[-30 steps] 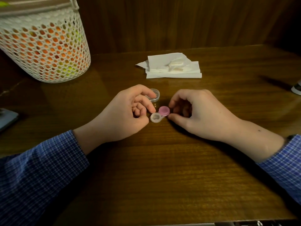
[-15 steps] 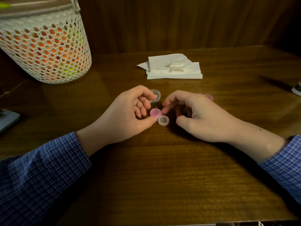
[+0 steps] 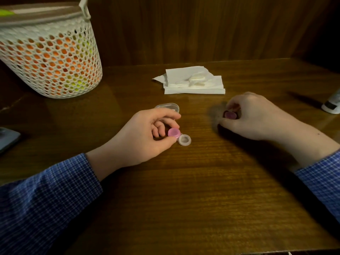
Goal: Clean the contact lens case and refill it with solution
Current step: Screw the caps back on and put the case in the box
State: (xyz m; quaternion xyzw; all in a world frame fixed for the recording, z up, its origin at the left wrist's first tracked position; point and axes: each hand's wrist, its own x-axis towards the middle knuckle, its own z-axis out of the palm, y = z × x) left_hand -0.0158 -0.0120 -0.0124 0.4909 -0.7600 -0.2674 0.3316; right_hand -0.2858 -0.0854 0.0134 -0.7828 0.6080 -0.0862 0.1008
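The small contact lens case (image 3: 184,140) lies on the wooden table, one well uncovered and clear, the other capped in pink (image 3: 173,132). My left hand (image 3: 147,134) pinches the pink-capped end between thumb and fingers. My right hand (image 3: 257,116) is off to the right, fingers curled round a second pink cap (image 3: 230,115) held just at the table surface. A clear plastic container (image 3: 168,106) sits right behind my left hand, partly hidden by it. At the far right edge stands a white bottle (image 3: 332,104), mostly cut off.
Folded white tissues (image 3: 193,80) lie at the back middle of the table (image 3: 184,190). A white mesh basket (image 3: 49,52) with orange and yellow contents stands at the back left. A grey object (image 3: 7,138) pokes in at the left edge. A wooden wall rises behind.
My right hand has drawn away to the right, carrying the pink cap off one well. My left hand stays on the case, which now shows one uncovered well.
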